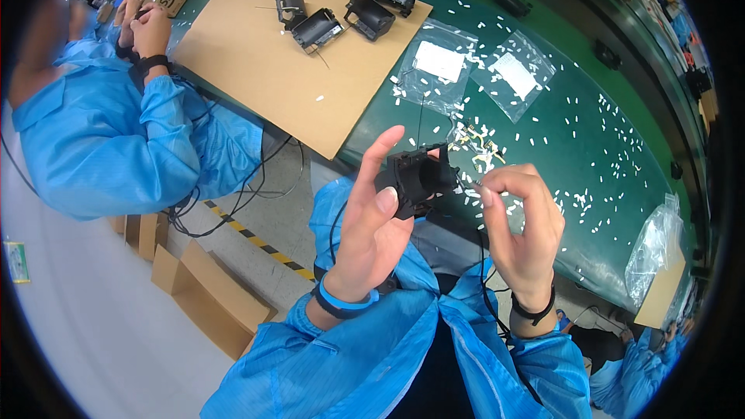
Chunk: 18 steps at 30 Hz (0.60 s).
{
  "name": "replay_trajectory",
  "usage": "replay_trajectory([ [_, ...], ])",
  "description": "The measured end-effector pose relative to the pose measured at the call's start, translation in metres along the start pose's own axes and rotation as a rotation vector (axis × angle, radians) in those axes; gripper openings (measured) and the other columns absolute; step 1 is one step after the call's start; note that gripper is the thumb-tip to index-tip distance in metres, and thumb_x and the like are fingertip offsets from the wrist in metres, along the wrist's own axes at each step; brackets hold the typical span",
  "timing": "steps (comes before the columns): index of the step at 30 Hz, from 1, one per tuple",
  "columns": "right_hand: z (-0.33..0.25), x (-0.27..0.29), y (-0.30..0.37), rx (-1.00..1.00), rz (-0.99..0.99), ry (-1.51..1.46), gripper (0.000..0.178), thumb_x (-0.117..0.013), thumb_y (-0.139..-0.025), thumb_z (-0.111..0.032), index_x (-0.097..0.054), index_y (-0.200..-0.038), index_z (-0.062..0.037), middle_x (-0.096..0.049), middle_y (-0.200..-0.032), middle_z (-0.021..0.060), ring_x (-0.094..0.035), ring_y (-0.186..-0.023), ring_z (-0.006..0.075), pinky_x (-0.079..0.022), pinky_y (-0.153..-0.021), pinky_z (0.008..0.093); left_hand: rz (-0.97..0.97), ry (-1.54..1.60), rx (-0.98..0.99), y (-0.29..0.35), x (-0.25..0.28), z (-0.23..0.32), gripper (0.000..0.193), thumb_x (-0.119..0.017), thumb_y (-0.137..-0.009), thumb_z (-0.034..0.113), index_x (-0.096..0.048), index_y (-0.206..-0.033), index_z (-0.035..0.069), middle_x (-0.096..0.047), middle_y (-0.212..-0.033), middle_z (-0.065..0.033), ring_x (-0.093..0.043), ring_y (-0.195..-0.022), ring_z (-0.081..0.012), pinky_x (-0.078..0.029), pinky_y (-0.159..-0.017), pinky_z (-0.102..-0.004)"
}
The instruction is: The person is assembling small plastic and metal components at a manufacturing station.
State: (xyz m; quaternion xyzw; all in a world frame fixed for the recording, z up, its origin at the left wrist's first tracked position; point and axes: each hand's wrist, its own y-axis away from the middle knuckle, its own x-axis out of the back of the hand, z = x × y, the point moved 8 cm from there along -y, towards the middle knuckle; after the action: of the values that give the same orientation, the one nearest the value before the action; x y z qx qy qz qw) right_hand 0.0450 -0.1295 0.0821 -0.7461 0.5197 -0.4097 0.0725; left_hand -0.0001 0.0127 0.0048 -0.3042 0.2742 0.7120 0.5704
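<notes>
In my left hand (376, 225) is a black plastic housing (419, 177) with a curved hollow, held up above the table's near edge. The thumb presses its near left side, and the index finger stretches up beside it. My right hand (524, 225) pinches a small thin piece (470, 184), dark or metallic, close to the housing's right edge; its exact kind is too small to make out. Behind the housing, small gold-and-white flexible strips (483, 146) lie in a pile on the green table (574, 151). Many small white pieces are scattered around them.
Several similar black housings (317, 29) rest on a brown cardboard sheet (272, 70). Clear bags with white labels (439, 60) lie beyond my hands, and another plastic bag (656, 244) is at right. A co-worker in blue (116, 124) sits at left. Cartons (209, 295) stand on the floor.
</notes>
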Motion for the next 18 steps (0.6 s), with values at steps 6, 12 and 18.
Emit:
replay_trajectory([
  [6,0.009,0.001,0.001,-0.136,0.054,0.006,0.017,-0.067,-0.082,0.012,-0.059,-0.094,0.0034,-0.063,-0.082,0.011,-0.062,-0.069,0.0193,-0.05,-0.064,0.0292,0.008,-0.03,-0.003,0.0,0.001,-0.001,0.084,-0.067,-0.092,0.038,-0.025,-0.152,-0.002,-0.052,-0.138,-0.0205,-0.053,-0.127,-0.0248,-0.042,-0.105,-0.0355],
  [12,0.021,-0.008,0.008,-0.316,0.006,-0.186,0.011,-0.068,-0.085,0.006,-0.059,-0.093,0.0037,-0.063,-0.081,0.0089,-0.062,-0.069,0.0161,-0.05,-0.064,0.0277,0.038,-0.066,-0.012,-0.002,0.002,0.0,0.087,-0.07,-0.088,0.04,-0.027,-0.151,-0.002,-0.052,-0.138,-0.0203,-0.051,-0.128,-0.0246,-0.039,-0.106,-0.0351],
  [18,0.023,-0.015,0.012,-0.411,-0.048,-0.317,0.011,-0.067,-0.085,0.006,-0.059,-0.092,0.0029,-0.065,-0.084,0.0097,-0.064,-0.072,0.0164,-0.051,-0.067,0.0274,0.049,-0.058,-0.026,-0.002,0.004,0.0,0.087,-0.07,-0.088,0.04,-0.026,-0.151,-0.001,-0.051,-0.139,-0.0215,-0.049,-0.131,-0.0274,-0.033,-0.113,-0.0393],
])
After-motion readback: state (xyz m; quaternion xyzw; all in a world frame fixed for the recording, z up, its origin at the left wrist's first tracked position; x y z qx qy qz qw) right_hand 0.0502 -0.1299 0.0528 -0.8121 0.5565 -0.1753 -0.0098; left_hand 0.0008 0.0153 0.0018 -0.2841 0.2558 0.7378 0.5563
